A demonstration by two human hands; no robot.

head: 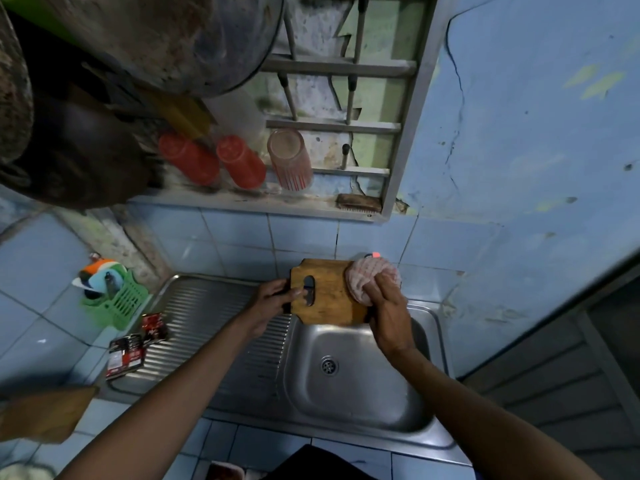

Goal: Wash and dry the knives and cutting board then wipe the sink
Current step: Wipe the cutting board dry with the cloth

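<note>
My left hand (pixel 277 299) grips the cutting board (pixel 325 292), long axis three-to-nine, handle hole at nine. My right hand (pixel 388 306) clamps a cloth (pixel 367 277), hiding its three o'clock end.

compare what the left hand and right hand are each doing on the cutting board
The left hand grips the cutting board by its handle end, thumb beside the slot; the right hand presses a pink cloth against the opposite end. The left touches wood directly; the right touches the board only through the cloth. Both hold the board above the sink.
</note>
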